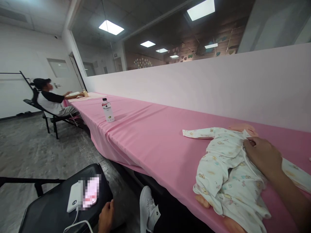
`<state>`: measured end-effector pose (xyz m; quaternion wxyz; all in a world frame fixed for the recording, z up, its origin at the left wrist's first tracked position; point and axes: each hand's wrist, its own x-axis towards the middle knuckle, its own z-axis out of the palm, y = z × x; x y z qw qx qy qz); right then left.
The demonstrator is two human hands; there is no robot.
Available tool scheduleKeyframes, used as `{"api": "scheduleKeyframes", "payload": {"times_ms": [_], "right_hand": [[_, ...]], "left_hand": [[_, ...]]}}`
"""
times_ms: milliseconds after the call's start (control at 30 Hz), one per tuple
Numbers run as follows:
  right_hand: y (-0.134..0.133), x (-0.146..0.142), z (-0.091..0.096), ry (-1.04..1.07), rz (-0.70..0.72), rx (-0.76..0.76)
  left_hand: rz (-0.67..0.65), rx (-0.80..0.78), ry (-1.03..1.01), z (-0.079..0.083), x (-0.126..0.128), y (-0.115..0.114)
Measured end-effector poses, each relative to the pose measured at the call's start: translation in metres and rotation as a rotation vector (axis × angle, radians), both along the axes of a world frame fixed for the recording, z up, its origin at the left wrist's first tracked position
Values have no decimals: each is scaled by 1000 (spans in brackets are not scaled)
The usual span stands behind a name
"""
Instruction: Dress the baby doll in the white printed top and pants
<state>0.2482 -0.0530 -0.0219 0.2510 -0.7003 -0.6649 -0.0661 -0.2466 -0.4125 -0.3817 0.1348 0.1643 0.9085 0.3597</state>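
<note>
A baby doll lies on its back on the pink-covered table (150, 136), dressed in a white printed baby romper (221, 165). My right hand (262, 155) pinches the romper's front edge near the neck, its fingers closed on the cloth. One sleeve (201, 133) stretches out to the left; the other reaches right, partly behind my forearm. The doll's head (243, 128) shows only in part above the collar, and a bare foot (202, 201) pokes out below. My left hand (106, 216) hangs low beside the black chair, fingers curled in, with nothing visible in them.
A labelled bottle (108, 110) stands on the table. On the black chair (46, 207) lie a white power bank (74, 196) with a cable and a blurred pink item (91, 191). A seated person (52, 100) works at the table's far end. A white wall (194, 87) with windows runs behind.
</note>
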Motion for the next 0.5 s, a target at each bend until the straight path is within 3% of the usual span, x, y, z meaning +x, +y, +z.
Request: {"api": "scheduleKeyframes", "payload": {"times_ms": [100, 167, 233, 333, 500], "right_hand": [[3, 2, -4, 18, -6, 83], [3, 1, -5, 25, -4, 175], [0, -1, -4, 58, 22, 258], [-4, -6, 1, 248, 60, 293], [1, -4, 4, 620, 17, 251]], "left_hand": [[-171, 73, -10, 13, 51, 26], [-256, 145, -2, 37, 85, 42], [-374, 237, -3, 73, 115, 53], [-575, 362, -43, 141, 153, 61], [-943, 719, 197, 248, 210, 75]]}}
